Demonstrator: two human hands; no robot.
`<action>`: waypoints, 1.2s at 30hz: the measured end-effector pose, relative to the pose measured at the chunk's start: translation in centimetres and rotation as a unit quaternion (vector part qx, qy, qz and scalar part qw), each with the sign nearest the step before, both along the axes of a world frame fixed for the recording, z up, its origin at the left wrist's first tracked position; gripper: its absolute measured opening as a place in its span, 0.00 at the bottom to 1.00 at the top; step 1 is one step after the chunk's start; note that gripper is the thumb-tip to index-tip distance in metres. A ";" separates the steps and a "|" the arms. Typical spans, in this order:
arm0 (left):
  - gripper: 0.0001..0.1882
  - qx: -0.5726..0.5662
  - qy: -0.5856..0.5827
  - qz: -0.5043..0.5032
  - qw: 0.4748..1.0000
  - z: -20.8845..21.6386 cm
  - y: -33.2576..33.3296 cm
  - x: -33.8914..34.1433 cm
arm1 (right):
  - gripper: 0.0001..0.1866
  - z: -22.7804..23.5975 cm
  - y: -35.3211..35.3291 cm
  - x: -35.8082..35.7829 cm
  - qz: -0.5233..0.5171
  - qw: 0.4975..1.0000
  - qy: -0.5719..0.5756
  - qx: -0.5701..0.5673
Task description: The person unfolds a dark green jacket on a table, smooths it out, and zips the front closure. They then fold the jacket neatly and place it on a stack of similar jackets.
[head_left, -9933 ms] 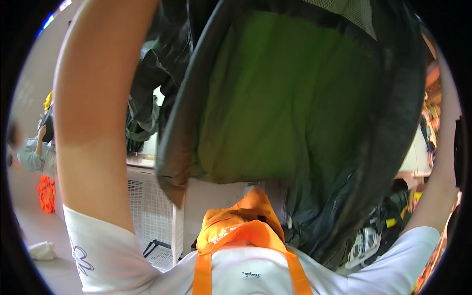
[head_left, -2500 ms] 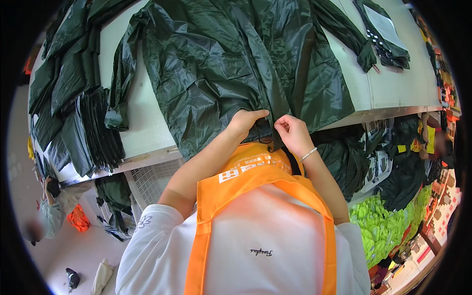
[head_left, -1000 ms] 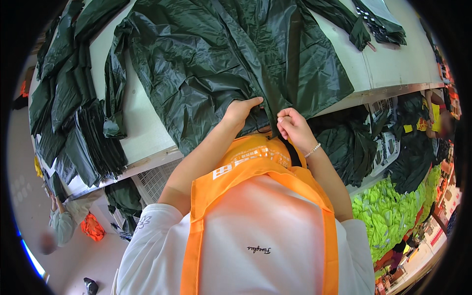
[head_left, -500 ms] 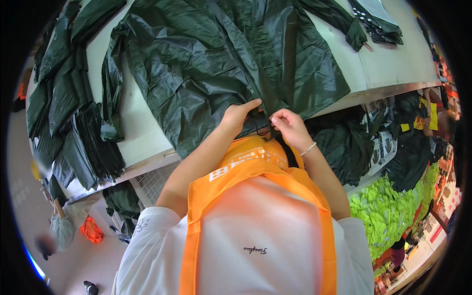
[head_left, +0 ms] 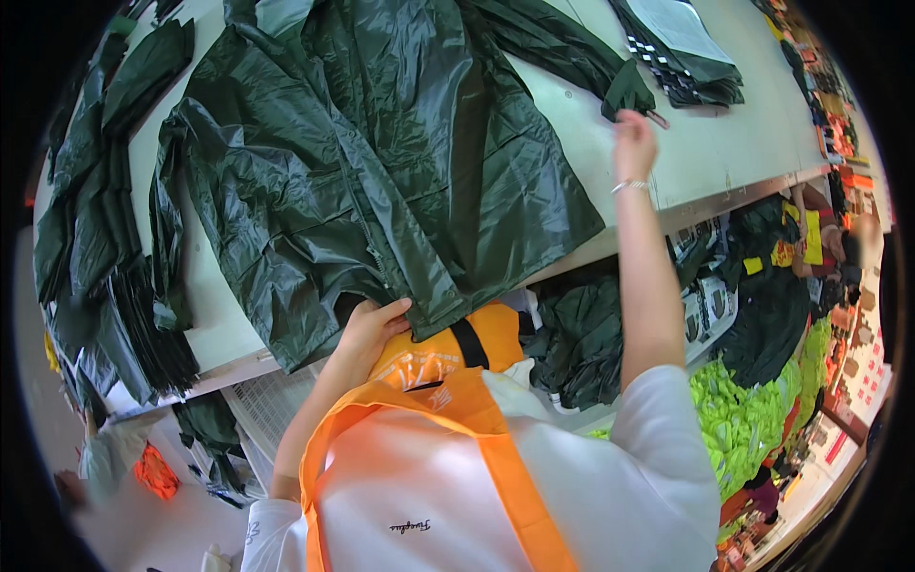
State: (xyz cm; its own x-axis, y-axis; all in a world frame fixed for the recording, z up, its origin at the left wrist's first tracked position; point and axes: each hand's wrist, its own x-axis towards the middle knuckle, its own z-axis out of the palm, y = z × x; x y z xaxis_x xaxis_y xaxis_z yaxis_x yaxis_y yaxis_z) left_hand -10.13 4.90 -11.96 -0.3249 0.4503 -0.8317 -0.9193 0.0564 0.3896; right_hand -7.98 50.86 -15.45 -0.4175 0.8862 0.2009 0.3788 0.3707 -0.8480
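A dark green, glossy raincoat (head_left: 286, 181) lies spread on the table, its front hem hanging toward me. My left hand (head_left: 367, 329) pinches the lower front corner by the zipper, thumb on top. At the right, my right hand (head_left: 635, 153) reaches out over the table beside the coat's sleeve cuff (head_left: 627, 91). Its fingers are slightly blurred, so what they touch is unclear. Close to them, a thin pinkish object (head_left: 658, 119) pokes out next to the cuff; its kind is too small to make out.
Folded dark green garments (head_left: 143, 324) are stacked along the left. Another dark pile with a pale sheet (head_left: 672, 33) lies at the far right. Below the table edge (head_left: 734, 200) are dark garments (head_left: 581, 334) and a lime-yellow heap (head_left: 748, 410). Several people are in the background.
My right hand has left the coat's front hem and stretched far right to the sleeve cuff. The left hand keeps hold of the corner. The whole view has shifted.
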 end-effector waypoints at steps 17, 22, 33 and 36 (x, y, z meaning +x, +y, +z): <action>0.03 0.058 -0.048 0.063 0.995 3.3 6.5 1.0 | 0.19 -0.1 4.7 11.8 0.042 0.966 -0.248 0.053; 0.03 0.062 -0.003 0.016 0.998 3.6 7.4 0.6 | 0.10 9.8 -18.9 13.5 0.236 0.945 -0.114 -0.195; 0.03 0.109 -0.005 -0.078 0.991 3.2 5.6 -0.7 | 0.07 11.5 -29.4 11.1 0.173 0.962 -0.110 -0.181; 0.03 0.118 -0.019 -0.072 0.990 3.0 5.2 -0.8 | 0.08 11.4 -30.0 10.7 0.166 0.965 -0.146 -0.139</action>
